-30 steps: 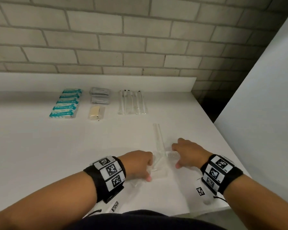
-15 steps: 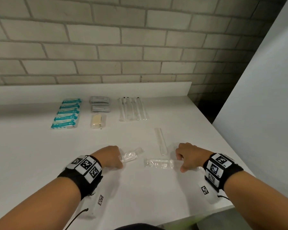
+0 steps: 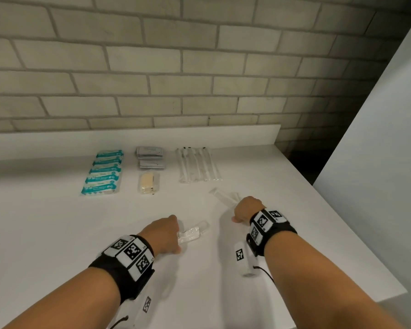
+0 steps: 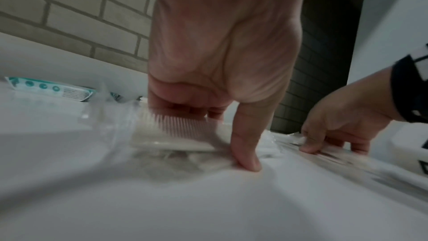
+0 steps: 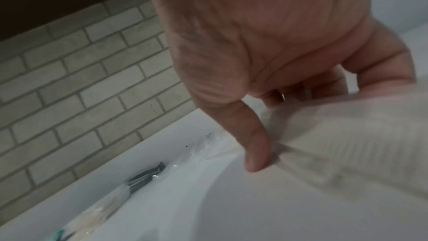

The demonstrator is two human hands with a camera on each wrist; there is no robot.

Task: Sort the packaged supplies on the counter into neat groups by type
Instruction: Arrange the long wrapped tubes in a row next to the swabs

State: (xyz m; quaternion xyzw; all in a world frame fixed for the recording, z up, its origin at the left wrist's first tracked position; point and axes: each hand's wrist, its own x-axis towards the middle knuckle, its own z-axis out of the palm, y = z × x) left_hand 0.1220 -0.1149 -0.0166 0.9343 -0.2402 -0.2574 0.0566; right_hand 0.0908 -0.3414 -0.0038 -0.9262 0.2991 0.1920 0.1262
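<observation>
My left hand (image 3: 167, 230) grips a comb in a clear wrapper (image 3: 193, 232), low over the white counter (image 3: 57, 233). The left wrist view shows the fingers curled over the comb's (image 4: 178, 129) teeth and the thumb (image 4: 245, 146) touching the counter. Further right and further back, my right hand (image 3: 247, 208) holds a second clear-wrapped comb (image 3: 223, 197). It is blurred in the right wrist view (image 5: 347, 135). I cannot tell whether another wrapper lies beside it.
Along the back lie a column of teal-and-white packets (image 3: 103, 172), grey sachets (image 3: 150, 156), a beige packet (image 3: 148, 182) and a row of clear-wrapped sticks with black tips (image 3: 197, 166). The counter's edge (image 3: 356, 233) runs down the right; a brick wall stands behind.
The hands started together over a pile of wrapped combs and drew apart with one each. The right hand has since carried its comb back toward the sticks; the left has moved slightly forward.
</observation>
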